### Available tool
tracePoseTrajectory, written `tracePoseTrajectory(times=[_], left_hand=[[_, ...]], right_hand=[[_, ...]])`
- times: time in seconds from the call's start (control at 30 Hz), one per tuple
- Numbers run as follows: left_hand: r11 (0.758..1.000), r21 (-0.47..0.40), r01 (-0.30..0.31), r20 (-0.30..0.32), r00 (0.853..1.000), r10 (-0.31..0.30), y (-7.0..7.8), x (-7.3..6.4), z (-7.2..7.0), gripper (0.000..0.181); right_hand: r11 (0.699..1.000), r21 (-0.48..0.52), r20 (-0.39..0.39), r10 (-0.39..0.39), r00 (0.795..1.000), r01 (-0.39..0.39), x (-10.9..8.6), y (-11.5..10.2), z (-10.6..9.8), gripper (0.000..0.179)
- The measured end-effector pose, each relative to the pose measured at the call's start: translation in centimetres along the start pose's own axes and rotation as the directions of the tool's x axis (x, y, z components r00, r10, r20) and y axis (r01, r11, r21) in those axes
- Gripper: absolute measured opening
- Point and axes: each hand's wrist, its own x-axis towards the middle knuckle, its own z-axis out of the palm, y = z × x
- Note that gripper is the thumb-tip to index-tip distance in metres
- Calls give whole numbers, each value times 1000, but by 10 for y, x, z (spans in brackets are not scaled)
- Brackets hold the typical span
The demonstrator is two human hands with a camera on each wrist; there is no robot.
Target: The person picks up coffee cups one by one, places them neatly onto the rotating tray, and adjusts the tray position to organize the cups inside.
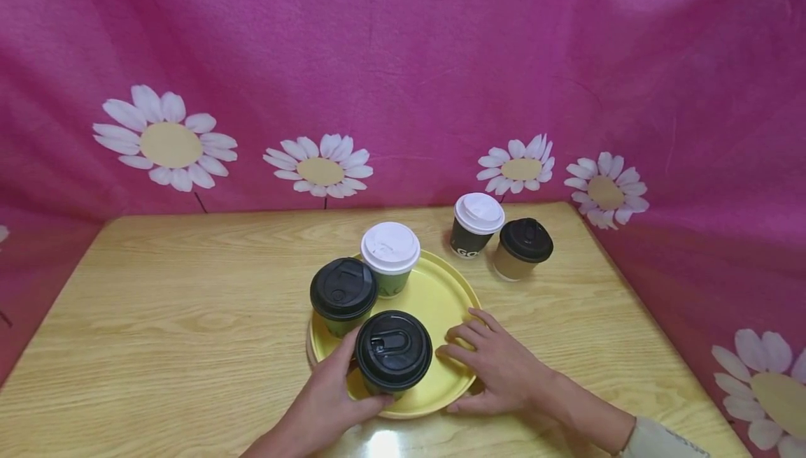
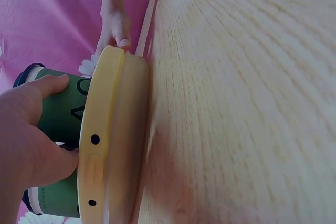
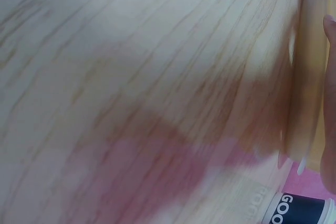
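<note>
One "GOO" cup (image 3: 303,211), left hand (image 1: 330,394) clamped on green cup (image 1: 394,352), right hand (image 1: 500,367) on tray (image 1: 441,297)

2 arms (image 1: 579,405) reach forward, left fingers (image 1: 345,351) curved and gripping, right fingers (image 1: 457,353) slightly bent.

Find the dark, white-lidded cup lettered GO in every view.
Head: dark cup right of centre, beyond the yellow tray.
Left wrist: not in it.
Right wrist: bottom-right corner, partly cut off.
Shared landmark: the yellow tray, in all three.
</note>
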Motion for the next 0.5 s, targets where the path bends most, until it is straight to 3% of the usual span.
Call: tracePoseTrajectory(times=[0.5], left_hand=[[989,145,-11,-47,999,18,1,-2,2,90]], right_hand=[[1000,-4,4,8,1000,-8,0,0,2,73]])
